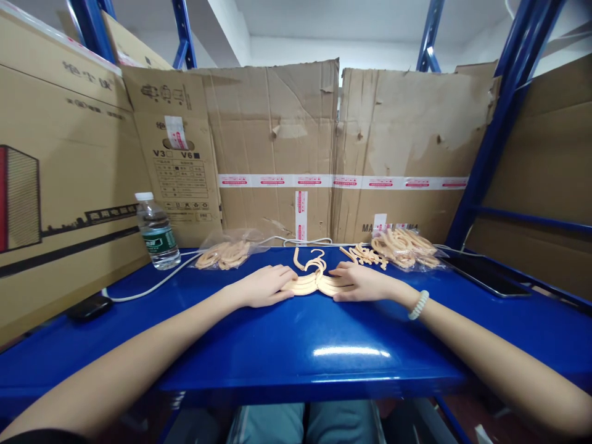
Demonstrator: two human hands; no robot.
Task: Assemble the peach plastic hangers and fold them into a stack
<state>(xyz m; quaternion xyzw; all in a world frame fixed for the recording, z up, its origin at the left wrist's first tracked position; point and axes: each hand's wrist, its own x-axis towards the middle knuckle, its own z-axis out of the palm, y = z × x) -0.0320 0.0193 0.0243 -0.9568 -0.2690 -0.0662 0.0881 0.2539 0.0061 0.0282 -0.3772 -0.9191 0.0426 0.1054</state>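
Observation:
A small stack of beige plastic hangers [314, 280] lies on the blue shelf [296, 345], hooks pointing away from me. My left hand [263, 287] rests on the stack's left arm, fingers curled over it. My right hand [358, 282] grips the stack's right arm, with a white bead bracelet [419, 304] on its wrist. Loose hangers [365, 254] lie just behind my right hand.
A clear bag of hangers [224, 253] lies back left, another bag [407, 246] back right. A water bottle [157, 231] stands at the left, with a white cable [152, 285] and a black phone [89, 306]. A dark tablet [485, 274] lies right. Cardboard boxes [277, 148] wall the shelf.

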